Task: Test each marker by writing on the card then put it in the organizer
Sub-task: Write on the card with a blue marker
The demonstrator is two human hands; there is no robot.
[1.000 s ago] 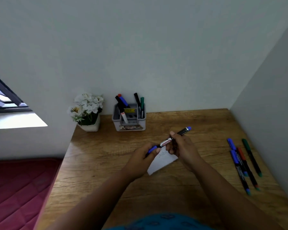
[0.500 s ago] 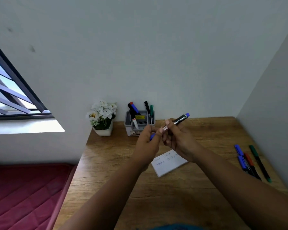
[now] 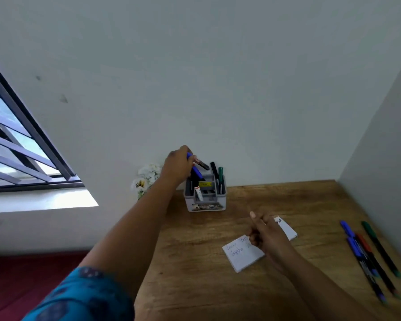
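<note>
Flowers [image 3: 146, 176] behind left hand [image 3: 177, 165], spare markers [image 3: 368, 253] far right

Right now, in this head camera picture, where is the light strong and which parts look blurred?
Head view: daylight from the window glares on the sill; the right hand over the card is motion-blurred; the loose markers smear toward the edge.

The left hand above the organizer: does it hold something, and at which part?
The left hand grips a blue-capped marker near its capped end, body pointing down toward the organizer. The right hand holds nothing.
</note>
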